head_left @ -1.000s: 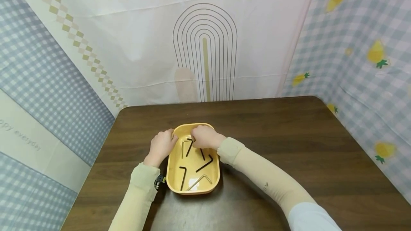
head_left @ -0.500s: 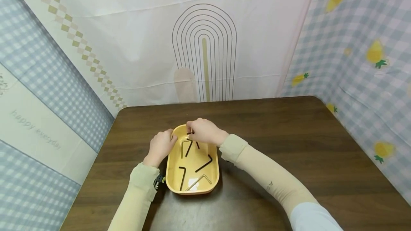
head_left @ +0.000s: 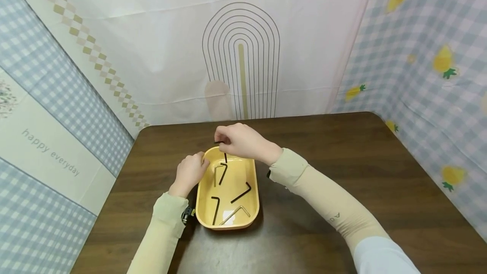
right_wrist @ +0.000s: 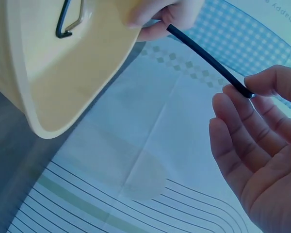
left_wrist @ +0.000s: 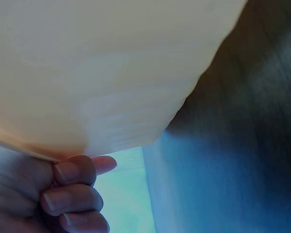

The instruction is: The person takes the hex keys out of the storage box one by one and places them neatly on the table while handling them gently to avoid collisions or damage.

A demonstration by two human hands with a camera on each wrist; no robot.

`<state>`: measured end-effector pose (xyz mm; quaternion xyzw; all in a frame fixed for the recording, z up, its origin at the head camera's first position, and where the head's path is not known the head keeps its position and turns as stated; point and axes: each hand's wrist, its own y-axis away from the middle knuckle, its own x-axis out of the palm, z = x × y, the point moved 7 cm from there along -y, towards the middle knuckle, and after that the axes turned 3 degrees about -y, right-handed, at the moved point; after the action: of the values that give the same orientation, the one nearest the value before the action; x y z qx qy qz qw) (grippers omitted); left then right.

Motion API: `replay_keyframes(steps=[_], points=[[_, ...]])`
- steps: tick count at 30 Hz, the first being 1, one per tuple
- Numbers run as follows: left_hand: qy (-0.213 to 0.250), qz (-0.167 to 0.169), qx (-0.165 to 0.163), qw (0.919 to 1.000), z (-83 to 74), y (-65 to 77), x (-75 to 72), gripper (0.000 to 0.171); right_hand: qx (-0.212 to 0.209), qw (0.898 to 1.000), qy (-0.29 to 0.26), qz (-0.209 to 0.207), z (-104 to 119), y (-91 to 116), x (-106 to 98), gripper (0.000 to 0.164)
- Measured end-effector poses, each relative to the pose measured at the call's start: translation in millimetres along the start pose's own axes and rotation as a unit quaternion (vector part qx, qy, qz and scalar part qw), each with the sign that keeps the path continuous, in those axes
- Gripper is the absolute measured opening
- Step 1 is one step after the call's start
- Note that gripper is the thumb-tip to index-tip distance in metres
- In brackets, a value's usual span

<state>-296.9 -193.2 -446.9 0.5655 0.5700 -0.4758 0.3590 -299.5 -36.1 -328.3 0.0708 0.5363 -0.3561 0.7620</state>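
A yellow tray [head_left: 237, 172] stands on the table with black and brass-coloured hex keys lying in it. My left hand [head_left: 189, 173] grips its far left rim; in the left wrist view curled fingers [left_wrist: 70, 199] show beside the pale outer wall of the tray [left_wrist: 111, 63]. My right hand [head_left: 243, 141] is raised over the far end, pinching a black hex key [right_wrist: 208, 58] between thumb and fingertips. Its long arm points away from the palm, as the right wrist view shows. In the tray, a black hex key [head_left: 224, 174] lies beside a brass-coloured hex key [head_left: 215, 176].
Nearer in the tray are two black hex keys [head_left: 241, 193] and a brass-coloured one [head_left: 233, 215]. The dark wooden table [head_left: 335, 172] extends to both sides. Behind it hangs a white patterned cloth [head_left: 171, 54], with checked cloth [head_left: 418, 54] at the sides.
My right hand has risen out of the tray and moved toward its far edge, bringing a black hex key with it. The left hand keeps its hold on the rim.
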Motion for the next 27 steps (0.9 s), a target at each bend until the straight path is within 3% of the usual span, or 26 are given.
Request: replay_keyframes(steps=[8,14,27], points=[[0.006,0.001,-0.002,1.0,3.8,3.2,0.0,0.019,0.003,0.999,-0.033,0.008,3,5,-5,0.013],[0.008,-0.002,-0.003,1.0,2.6,3.4,1.2,0.019,0.019,0.999,-0.049,-0.008,-11,17,-19,0.012],[0.018,0.005,0.001,0.9998,-7.3,1.1,5.2,0.025,0.097,0.992,-0.064,-0.039,-62,83,-78,0.011]])
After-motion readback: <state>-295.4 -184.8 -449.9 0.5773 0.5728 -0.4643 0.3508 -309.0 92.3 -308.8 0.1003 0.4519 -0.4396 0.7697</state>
